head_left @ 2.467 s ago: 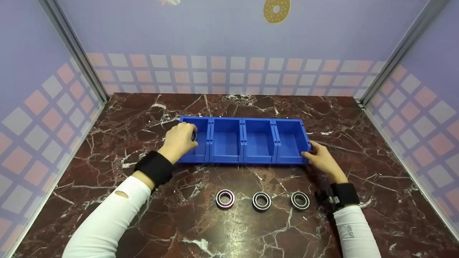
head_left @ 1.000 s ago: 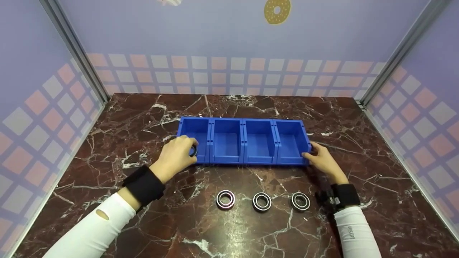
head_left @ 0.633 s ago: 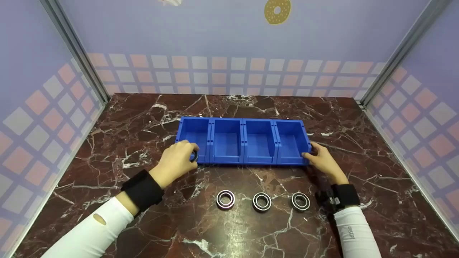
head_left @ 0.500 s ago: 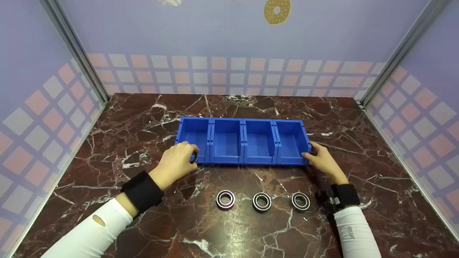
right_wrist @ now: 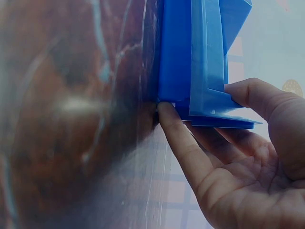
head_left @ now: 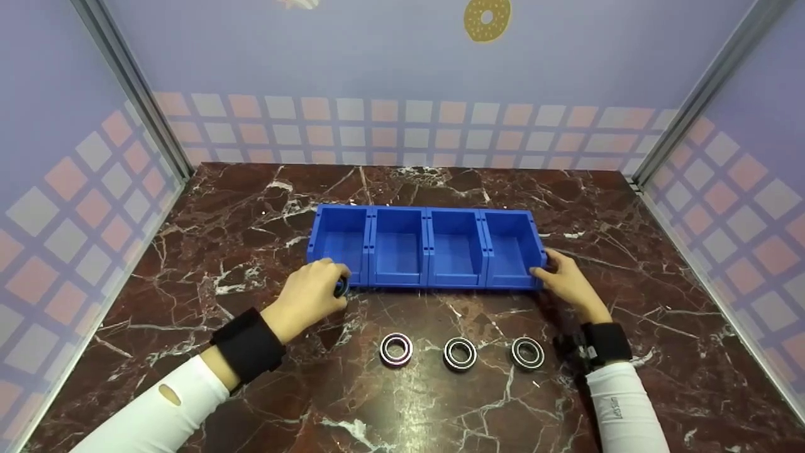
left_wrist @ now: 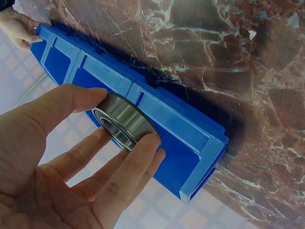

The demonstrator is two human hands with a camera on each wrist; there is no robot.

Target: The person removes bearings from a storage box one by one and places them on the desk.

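My left hand (head_left: 309, 294) pinches a ball bearing (left_wrist: 125, 119) between thumb and fingers, at the front edge of the leftmost compartment. The bearing's steel outer face and dark edge show in the left wrist view. A blue storage bin (head_left: 397, 279) with several compartments in a row stands across the table. At its right end my right hand (head_left: 569, 283) grips the front corner, thumb on the inside of the wall and fingers against the outer side (right_wrist: 238, 125). Three more bearings lie flat in front of the bin: a left one (head_left: 396, 350), a middle one (head_left: 460, 354) and a right one (head_left: 527, 353).
The table (head_left: 264, 402) is dark red marble with white veins. A tiled back wall (head_left: 402, 126) stands behind the bin, with side walls to the left (head_left: 63, 207) and right (head_left: 742, 207). All compartment floors in view are bare blue plastic.
My left hand has drawn back from inside the leftmost compartment toward its front edge, still holding the bearing. The right hand, bin and three bearings on the table stay in place.
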